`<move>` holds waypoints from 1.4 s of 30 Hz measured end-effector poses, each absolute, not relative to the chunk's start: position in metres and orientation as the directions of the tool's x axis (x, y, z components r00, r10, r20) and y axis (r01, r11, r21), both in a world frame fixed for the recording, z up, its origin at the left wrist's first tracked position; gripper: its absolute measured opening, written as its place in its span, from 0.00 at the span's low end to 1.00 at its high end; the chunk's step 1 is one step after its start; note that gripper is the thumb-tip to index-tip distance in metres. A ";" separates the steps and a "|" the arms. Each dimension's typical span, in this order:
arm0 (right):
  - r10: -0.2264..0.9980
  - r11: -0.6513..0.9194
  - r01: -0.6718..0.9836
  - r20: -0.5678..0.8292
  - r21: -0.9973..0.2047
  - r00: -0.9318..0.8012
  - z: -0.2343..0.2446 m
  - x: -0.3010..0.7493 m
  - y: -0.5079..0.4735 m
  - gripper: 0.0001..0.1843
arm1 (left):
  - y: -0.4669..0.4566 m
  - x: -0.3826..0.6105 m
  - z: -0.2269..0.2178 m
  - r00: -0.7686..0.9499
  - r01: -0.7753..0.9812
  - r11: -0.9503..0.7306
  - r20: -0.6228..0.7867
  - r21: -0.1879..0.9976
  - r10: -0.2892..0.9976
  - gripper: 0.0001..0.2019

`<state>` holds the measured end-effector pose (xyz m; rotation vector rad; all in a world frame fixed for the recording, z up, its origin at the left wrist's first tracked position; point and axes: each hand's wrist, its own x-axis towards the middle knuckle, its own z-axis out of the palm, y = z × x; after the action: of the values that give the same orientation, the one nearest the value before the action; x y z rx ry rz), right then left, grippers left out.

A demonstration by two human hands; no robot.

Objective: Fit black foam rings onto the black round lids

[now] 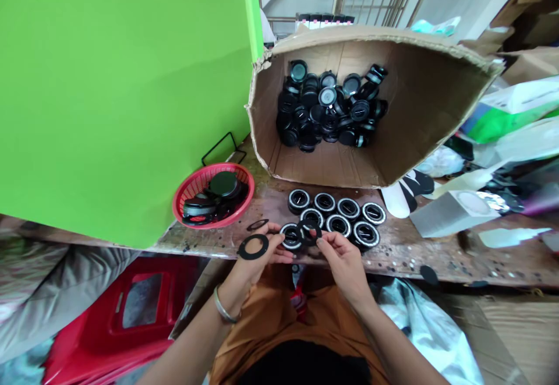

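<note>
My left hand (255,265) has its thumb and fingers around a round black part with a pale rim (290,236) at the table's front edge. A flat black ring (253,255) lies over the base of that hand's thumb. Another thin black ring (257,224) shows by its fingers; whether they hold it I cannot tell. Between thumb and fingertips, my right hand (345,262) pinches a flat black ring (301,233) above the left hand's part. Several matching round parts (348,208) stand grouped just beyond both hands.
A cardboard box (419,111) opens toward me, with several black round parts (327,96) inside. Left of my hands is a red basket (178,201) of black pieces. A green panel (131,94) walls off the left. On the right stand a grey box (454,213) and a clear bottle (509,236).
</note>
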<state>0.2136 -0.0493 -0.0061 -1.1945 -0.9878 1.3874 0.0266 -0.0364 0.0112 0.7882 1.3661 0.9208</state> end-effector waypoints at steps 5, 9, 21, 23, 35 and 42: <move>0.951 -0.309 -0.223 -0.306 -0.925 -0.047 -0.002 0.221 -0.050 0.17 | -0.057 0.025 0.012 -0.004 -0.187 0.499 -0.509 0.846 0.861 0.15; 0.929 -0.371 -0.271 -0.357 -0.888 -0.099 -0.002 0.214 -0.058 0.14 | -0.067 0.022 0.014 0.018 -0.188 0.476 -0.482 0.859 0.876 0.16; 0.917 -0.387 -0.206 -0.352 -0.899 -0.188 -0.007 0.201 -0.055 0.10 | -0.082 0.017 0.010 0.116 -0.299 0.504 -0.493 0.811 0.862 0.16; 0.915 -0.389 -0.187 -0.356 -0.902 -0.189 -0.008 0.201 -0.053 0.11 | -0.082 0.017 0.012 0.120 -0.303 0.515 -0.503 0.802 0.856 0.15; 0.927 -0.354 -0.063 -0.341 -0.933 -0.155 -0.007 0.197 -0.051 0.10 | -0.081 0.016 0.013 0.127 -0.299 0.514 -0.500 0.804 0.857 0.15; 0.931 -0.342 -0.023 -0.335 -0.939 -0.148 -0.004 0.197 -0.051 0.11 | -0.083 0.017 0.013 0.118 -0.313 0.509 -0.499 0.802 0.858 0.15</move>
<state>0.1969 -0.0506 -0.0038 -1.3516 -1.0935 1.5945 0.0171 -0.0830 0.0131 0.5898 1.1483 0.9327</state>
